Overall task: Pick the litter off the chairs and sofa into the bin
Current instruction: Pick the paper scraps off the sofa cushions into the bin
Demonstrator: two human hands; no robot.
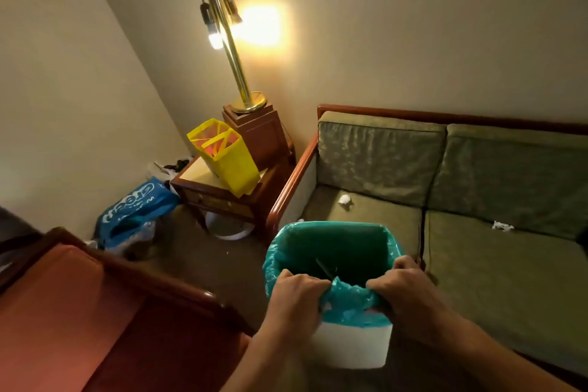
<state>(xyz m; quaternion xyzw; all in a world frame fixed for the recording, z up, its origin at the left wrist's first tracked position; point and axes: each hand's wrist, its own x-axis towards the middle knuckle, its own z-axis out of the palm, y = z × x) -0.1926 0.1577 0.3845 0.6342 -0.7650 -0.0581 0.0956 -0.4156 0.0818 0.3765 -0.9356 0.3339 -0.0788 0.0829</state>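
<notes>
A white bin (pixel 353 344) lined with a teal plastic bag (pixel 346 302) is held in front of me, by the green sofa (pixel 496 267). My left hand (pixel 296 299) grips the near left rim and liner. My right hand (pixel 410 289) grips the near right rim and liner. A crumpled white paper ball (pixel 344 200) lies on the sofa's left seat cushion. A second white scrap (pixel 502 226) lies on the right seat cushion. A thin dark stick-like item shows inside the bin.
A red-cushioned chair (pixel 73 315) with a wooden frame stands at lower left. A wooden side table (pixel 219 191) carries a yellow bag (pixel 227 156) and a brass lamp (pixel 235 51). A blue plastic bag (pixel 133 210) lies on the carpet in the corner.
</notes>
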